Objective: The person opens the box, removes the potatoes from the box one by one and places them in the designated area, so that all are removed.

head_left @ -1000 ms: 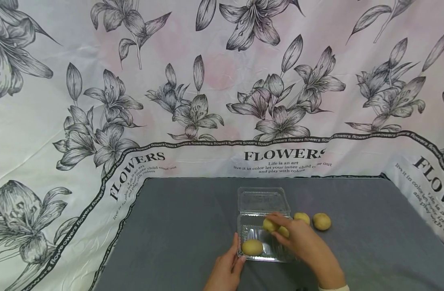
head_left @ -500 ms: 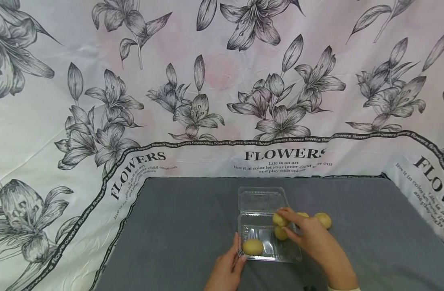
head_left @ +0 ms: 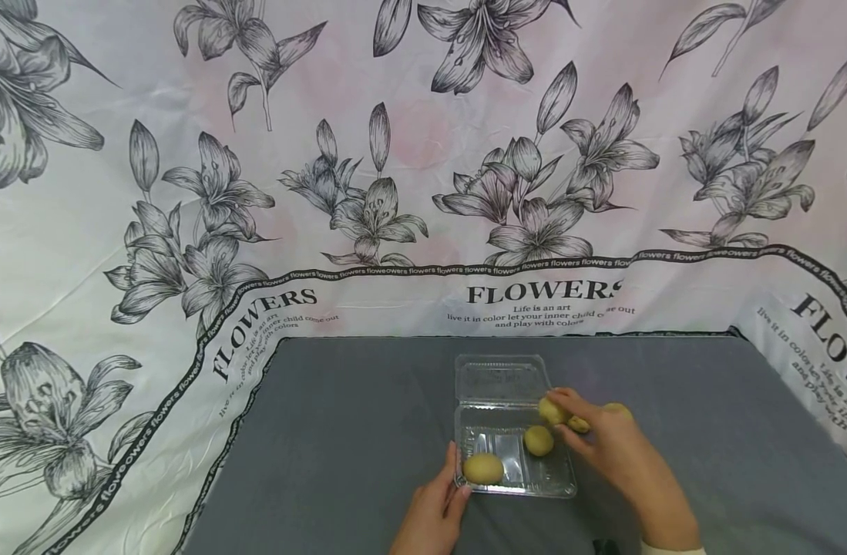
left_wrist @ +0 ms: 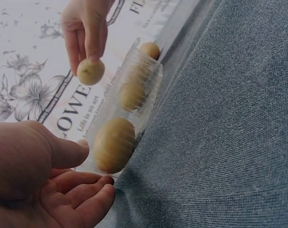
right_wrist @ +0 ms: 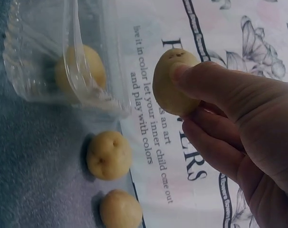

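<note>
A clear plastic clamshell container (head_left: 513,482) lies with its lid folded back on the grey tabletop. My left hand (head_left: 428,509) holds its near left corner, thumb and fingers at the edge in the left wrist view. Inside sit a larger potato (head_left: 483,469) at the near left and a smaller potato (head_left: 538,441) at the right. Between thumb and fingers, my right hand (head_left: 613,443) pinches another small potato (right_wrist: 176,83), raised by the container's right side near the hinge. In the head view the right fingers partly cover the potatoes behind them.
Two more potatoes rest on the table right of the container, one potato (right_wrist: 109,156) nearer it and another potato (right_wrist: 121,210) farther out. A flower-printed cloth (head_left: 395,301) hangs behind the grey tabletop (head_left: 354,432).
My right hand has moved right with the pinched potato, from over the container to its right side, uncovering the smaller potato inside. The left hand stays at the corner.
</note>
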Available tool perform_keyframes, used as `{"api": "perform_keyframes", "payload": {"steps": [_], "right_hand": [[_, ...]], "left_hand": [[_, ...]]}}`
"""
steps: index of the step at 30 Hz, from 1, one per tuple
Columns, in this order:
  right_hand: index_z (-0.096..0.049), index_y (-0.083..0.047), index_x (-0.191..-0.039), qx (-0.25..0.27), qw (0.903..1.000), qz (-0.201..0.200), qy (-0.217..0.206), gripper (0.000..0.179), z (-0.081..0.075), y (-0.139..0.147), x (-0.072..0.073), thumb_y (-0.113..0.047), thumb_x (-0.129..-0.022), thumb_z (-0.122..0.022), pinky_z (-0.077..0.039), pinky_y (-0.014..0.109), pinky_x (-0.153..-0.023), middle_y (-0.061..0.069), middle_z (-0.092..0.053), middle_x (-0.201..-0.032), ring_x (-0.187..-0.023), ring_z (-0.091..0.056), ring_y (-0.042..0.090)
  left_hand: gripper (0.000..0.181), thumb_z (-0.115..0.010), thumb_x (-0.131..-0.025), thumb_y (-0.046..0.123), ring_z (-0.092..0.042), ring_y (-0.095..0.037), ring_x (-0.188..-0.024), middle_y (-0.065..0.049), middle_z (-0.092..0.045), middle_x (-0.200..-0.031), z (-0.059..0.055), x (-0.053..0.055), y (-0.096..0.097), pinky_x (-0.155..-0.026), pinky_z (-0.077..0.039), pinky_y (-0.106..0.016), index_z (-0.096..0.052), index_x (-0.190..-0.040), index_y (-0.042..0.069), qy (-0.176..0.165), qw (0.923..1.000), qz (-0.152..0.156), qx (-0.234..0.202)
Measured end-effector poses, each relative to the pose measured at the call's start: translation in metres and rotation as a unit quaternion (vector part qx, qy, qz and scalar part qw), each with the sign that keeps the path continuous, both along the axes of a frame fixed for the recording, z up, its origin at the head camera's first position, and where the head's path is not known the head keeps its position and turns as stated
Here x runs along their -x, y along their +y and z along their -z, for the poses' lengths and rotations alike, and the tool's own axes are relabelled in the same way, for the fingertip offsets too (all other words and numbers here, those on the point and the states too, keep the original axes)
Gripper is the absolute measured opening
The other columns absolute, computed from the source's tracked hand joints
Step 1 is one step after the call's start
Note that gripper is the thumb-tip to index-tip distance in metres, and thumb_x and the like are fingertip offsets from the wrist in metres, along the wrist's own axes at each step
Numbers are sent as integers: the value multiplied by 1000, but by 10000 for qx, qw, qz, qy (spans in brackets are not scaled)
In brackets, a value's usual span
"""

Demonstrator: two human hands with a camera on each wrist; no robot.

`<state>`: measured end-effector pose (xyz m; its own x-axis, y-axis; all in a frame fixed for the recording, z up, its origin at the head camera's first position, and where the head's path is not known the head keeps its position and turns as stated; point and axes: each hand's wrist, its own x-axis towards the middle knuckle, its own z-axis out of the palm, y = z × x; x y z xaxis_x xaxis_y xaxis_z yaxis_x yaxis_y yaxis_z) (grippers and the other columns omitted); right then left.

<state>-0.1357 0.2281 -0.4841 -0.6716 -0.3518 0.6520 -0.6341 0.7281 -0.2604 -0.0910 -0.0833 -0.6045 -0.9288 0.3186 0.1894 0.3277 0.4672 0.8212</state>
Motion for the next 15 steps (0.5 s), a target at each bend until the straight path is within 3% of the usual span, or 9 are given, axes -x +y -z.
{"api": "perform_keyframes", "payload": {"steps": [2, 5, 6, 7, 9, 12, 15], "right_hand": [[-75, -7, -123, 19, 10000, 56, 23, 63, 0, 5, 1, 4, -65, -95, -52, 30, -54, 14, -79, -114, -60, -57, 8], [-75, -7, -124, 44, 9994, 294, -147, 60, -1, 11, -1, 2, -68, -95, -51, 33, -53, 16, -79, -115, -61, -60, 14], [-76, -7, -124, 68, 9988, 403, -257, 59, -2, 14, -2, 1, -69, -95, -54, 36, -54, 17, -79, -115, -63, -66, 18], [-76, -7, -124, 99, 9980, 497, -381, 58, -3, 16, -3, 1, -70, -95, -55, 37, -55, 17, -78, -115, -64, -67, 20], [-76, -6, -126, 135, 9958, 668, -608, 56, -5, 21, -5, 0, -73, -94, -59, 43, -57, 21, -78, -116, -64, -67, 22], [-75, -5, -126, 229, 9935, 819, -758, 55, -6, 27, -7, 1, -75, -93, -61, 56, -64, 24, -76, -116, -71, -75, 36], [-75, -5, -125, 278, 9932, 894, -689, 54, -5, 34, -7, 2, -74, -92, -60, 60, -65, 25, -75, -117, -73, -75, 42]], "left_hand": [[69, -59, -110, 35, -53, 7, -78, 1, -72, -98, -10, -3, 1, -80, -53, -23, -29, -168, 12, 21, 9999, 39, -99], [68, -59, -111, 33, -60, 3, -85, -1, -71, -95, -28, -8, 2, -82, -54, -23, -30, -167, 8, 205, 9995, 81, -204], [67, -59, -111, 31, -63, 0, -93, -7, -75, -108, -34, -10, 2, -85, -55, -25, -31, -166, 6, 253, 9994, 92, -212], [66, -59, -111, 29, -66, -3, -94, -8, -75, -108, -37, -10, 2, -86, -56, -25, -31, -166, 4, 325, 9992, 118, -176], [66, -60, -110, 26, -68, -14, -117, -19, -70, -135, -46, -13, 3, -97, -58, -30, -32, -164, 0, 240, 9996, 100, -138], [66, -63, -109, 22, -63, -26, -130, -23, -60, -147, -58, -15, 5, -106, -55, -38, -33, -163, -3, -142, 9998, 65, -106], [67, -64, -108, 21, -58, -30, -135, -22, -56, -150, -66, -17, 6, -110, -51, -41, -34, -162, -4, -539, 9984, -1, -179]]}}
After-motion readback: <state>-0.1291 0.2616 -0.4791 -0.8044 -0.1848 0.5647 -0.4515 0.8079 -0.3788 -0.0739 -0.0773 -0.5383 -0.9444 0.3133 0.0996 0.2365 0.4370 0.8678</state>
